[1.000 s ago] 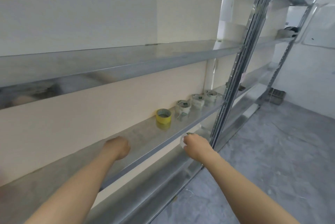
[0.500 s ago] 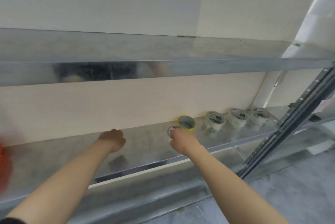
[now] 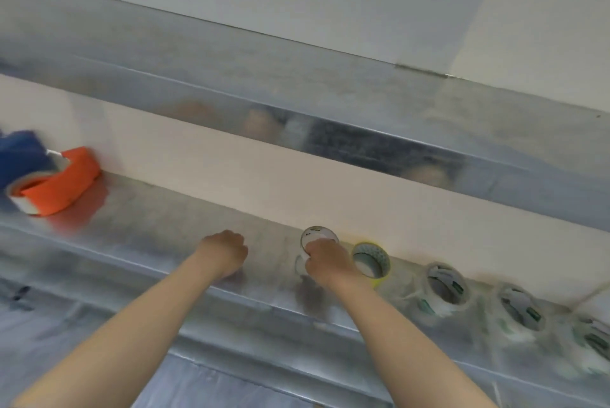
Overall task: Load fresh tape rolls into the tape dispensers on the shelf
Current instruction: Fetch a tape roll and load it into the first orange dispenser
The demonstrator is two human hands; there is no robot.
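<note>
Running across the view, the metal shelf [image 3: 158, 236] carries an orange tape dispenser [image 3: 54, 185] at its far left end, well apart from both hands. The fisted, empty left hand [image 3: 224, 251] is nearer it; the right hand [image 3: 325, 262] grips a clear tape roll [image 3: 317, 236] beside a yellow roll [image 3: 371, 262].

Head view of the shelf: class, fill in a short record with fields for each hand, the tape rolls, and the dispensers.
left hand: closed in a fist, resting on the metal shelf, holding nothing visible
right hand: gripping a clear tape roll
yellow tape roll: on the shelf, just right of the right hand
clear tape rolls further right: three, in a row
orange tape dispenser: far left
blue tape dispenser: behind it, blurred
</note>
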